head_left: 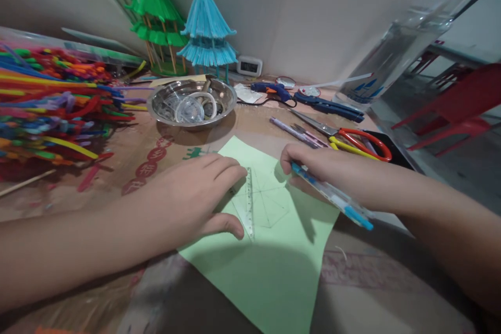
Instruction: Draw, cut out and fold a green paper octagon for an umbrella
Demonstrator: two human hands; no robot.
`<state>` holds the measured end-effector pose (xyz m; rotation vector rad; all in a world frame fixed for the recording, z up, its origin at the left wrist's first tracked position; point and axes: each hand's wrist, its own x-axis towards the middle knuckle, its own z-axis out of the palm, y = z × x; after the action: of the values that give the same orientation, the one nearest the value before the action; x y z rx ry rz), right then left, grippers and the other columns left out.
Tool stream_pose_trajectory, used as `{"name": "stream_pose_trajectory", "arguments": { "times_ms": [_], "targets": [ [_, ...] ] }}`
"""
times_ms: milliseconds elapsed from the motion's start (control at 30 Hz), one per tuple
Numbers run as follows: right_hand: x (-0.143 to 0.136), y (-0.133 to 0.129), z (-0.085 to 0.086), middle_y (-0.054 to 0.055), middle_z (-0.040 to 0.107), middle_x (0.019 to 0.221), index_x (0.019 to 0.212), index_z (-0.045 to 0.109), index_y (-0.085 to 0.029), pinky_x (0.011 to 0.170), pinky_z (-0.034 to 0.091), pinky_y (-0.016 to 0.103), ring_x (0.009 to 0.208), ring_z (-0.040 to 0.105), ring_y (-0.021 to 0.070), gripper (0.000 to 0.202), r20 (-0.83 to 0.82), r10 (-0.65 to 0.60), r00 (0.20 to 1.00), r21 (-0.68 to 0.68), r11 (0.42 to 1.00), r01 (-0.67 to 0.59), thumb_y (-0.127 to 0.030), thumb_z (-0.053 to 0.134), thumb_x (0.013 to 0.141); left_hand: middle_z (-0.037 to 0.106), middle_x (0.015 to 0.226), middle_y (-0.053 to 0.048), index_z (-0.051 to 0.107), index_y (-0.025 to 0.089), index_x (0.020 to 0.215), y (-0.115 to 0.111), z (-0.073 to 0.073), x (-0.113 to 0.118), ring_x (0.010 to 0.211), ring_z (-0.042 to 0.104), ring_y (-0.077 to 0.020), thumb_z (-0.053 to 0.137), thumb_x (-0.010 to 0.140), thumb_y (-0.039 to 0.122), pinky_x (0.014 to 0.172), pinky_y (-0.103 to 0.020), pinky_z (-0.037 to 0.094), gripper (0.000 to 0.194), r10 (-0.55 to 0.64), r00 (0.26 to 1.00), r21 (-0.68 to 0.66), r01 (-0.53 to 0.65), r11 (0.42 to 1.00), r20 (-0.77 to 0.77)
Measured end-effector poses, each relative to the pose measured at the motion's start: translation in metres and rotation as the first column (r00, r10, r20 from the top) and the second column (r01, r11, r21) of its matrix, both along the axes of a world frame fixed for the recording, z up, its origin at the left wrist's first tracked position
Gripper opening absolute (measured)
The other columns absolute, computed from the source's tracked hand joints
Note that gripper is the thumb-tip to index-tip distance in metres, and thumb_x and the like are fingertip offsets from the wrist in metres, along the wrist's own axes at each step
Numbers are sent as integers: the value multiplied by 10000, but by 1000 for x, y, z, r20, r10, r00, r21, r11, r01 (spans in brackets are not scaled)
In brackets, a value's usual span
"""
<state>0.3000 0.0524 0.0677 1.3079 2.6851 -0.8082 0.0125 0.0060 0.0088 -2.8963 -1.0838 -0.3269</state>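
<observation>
A light green sheet of paper (270, 271) lies in front of me, with thin pencil-like lines forming a many-sided figure crossed by diagonals. My left hand (195, 193) rests flat over its left part, thumb spread away from the fingers. Under those fingers is a clear triangular set square (249, 209), its marked edge running across the drawn lines. My right hand (309, 164) is at the right side of the sheet, fingers curled round a clear pen with blue parts (332, 195). The pen's blue end points back toward me; its tip is hidden by the hand.
Colourful pipe cleaners (58, 104) fill the left. Behind stand a metal bowl (191, 122), green (154, 5) and blue (207, 15) pagoda models and a small clock (249, 66). Scissors (360, 141), pens (293, 133), a glue gun (272, 88) and a large bottle (376, 68) sit right.
</observation>
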Motion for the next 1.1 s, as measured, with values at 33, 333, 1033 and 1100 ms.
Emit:
{"name": "stream_pose_trajectory", "arguments": {
  "times_ms": [33, 333, 1033, 1100],
  "targets": [
    [-1, -2, 2, -26, 653, 888, 1075, 620, -288, 622, 367, 260, 649, 499, 146, 212, 5, 4, 1000, -3, 1000, -4, -182, 556, 903, 701, 1206, -161, 601, 164, 1187, -1, 1, 0, 1083, 676, -357, 653, 913, 750, 853, -462, 510, 648, 5, 1000, -6, -5, 1000, -4],
    [5, 1, 10, 2, 668, 841, 1010, 656, -257, 570, 367, 261, 662, 551, 161, 181, 18, 128, 992, -81, 989, -126, -433, 650, 971, 693, 1239, -154, 629, 156, 1199, -2, 2, 1, 1108, 665, -353, 618, 996, 645, 912, -491, 520, 529, 15, 999, 4, -15, 1000, -29],
    [-35, 3, -57, -29, 536, 723, 1041, 729, -213, 504, 371, 252, 563, 502, 99, 528, -675, -302, 673, -250, 952, 176, -680, 484, 1044, 702, 1335, -130, 676, 187, 1183, 0, -10, 9, 1269, 668, -303, 497, 1105, 425, 1063, -467, 572, 308, -132, 976, -36, 140, 989, 172],
    [-36, 2, -55, -29, 541, 732, 1040, 728, -202, 504, 366, 256, 566, 494, 96, 530, -660, -315, 682, -270, 947, 177, -671, 480, 1050, 695, 1354, -113, 662, 196, 1188, -1, -7, 10, 1283, 664, -292, 481, 1113, 403, 1072, -454, 577, 285, -126, 981, -58, 136, 989, 151]
  ]
}}
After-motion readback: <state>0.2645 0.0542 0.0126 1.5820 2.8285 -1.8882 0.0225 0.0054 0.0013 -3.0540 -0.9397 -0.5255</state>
